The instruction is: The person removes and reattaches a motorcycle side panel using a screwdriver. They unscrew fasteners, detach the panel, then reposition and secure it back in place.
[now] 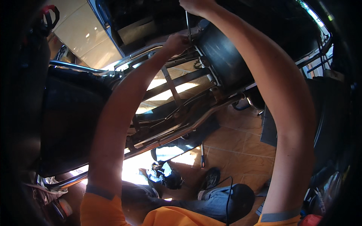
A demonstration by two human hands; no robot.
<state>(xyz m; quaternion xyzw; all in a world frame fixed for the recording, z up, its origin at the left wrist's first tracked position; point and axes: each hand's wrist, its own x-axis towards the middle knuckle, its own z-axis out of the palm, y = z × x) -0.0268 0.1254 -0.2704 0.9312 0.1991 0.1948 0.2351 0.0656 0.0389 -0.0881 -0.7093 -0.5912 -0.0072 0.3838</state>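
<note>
My right hand (196,5) is closed at the top edge, around the upper end of what looks like a screwdriver (187,22). Its handle is hidden in the fist and its thin metal shaft points down. At the shaft's lower end, my left hand (177,44) has its fingers pressed together; what they pinch is too small to tell. Both hands are over the far side of a metal tube frame (171,84), beside a large black rounded part (222,52). A small toothed gear (197,65) shows just below the left hand.
Long tubes (203,118) cross the frame's near side. Another screwdriver (203,158) lies on the tiled floor (235,148), close to my shoe (212,177). A dark crumpled bundle (166,176) sits beside my legs. Large black panels (71,116) stand at the left.
</note>
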